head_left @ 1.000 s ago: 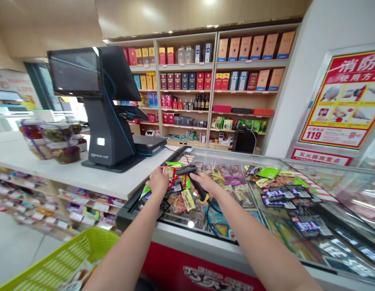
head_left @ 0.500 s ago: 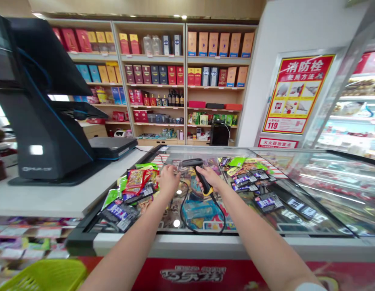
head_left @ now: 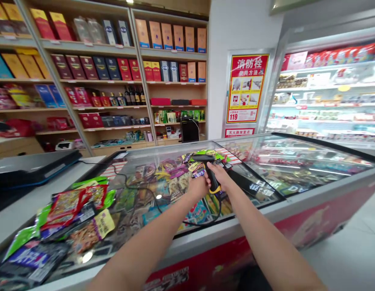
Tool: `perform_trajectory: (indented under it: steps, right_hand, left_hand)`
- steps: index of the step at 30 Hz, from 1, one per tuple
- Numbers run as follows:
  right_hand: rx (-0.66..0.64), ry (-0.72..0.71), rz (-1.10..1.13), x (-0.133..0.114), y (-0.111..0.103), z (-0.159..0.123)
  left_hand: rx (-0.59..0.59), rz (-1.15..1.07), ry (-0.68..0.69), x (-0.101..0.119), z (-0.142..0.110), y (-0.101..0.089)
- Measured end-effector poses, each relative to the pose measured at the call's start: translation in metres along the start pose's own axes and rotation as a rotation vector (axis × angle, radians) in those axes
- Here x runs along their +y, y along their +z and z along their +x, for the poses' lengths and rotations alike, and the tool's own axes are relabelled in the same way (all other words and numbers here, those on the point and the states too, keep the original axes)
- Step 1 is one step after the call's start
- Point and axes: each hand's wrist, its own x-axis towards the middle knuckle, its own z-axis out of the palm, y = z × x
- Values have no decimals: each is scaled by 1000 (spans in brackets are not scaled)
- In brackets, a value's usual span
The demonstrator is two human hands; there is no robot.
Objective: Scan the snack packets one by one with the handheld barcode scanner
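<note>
Freezer lid (head_left: 266, 194): bare glass on the right half, passable. Left end blocked by heaped snack packets (head_left: 69, 214); a black cable (head_left: 135, 184) crosses the middle.

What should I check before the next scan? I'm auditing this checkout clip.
1. Scanner gripped in right hand: ok.
2. Left hand on a packet: cannot tell; it sits beside the right hand, fingers hidden.
3. Packets ahead of the scanner on the freezer lid: ok.
4. Cable lying loose on the lid: ok.
5. Snack pile at the near left, apart from both hands: ok.
6. Barcode facing the scanner: cannot tell.
</note>
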Motion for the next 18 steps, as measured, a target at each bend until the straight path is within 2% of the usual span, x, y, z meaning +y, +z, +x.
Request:
perform_trajectory:
  steps: [6, 11, 14, 18]
  right_hand:
    - [76, -75, 110, 0, -29, -17]
    - [81, -57, 117, 3, -40, -18]
    - [94, -89, 134, 6, -46, -16]
    - [116, -86, 139, 4, -48, -15]
  left_hand:
    - [63, 118, 123, 29, -9, 15]
    - [-1, 137, 63, 39, -10, 17]
    - [11, -63, 24, 29, -2, 11]
    - [190, -474, -44, -13, 23, -6]
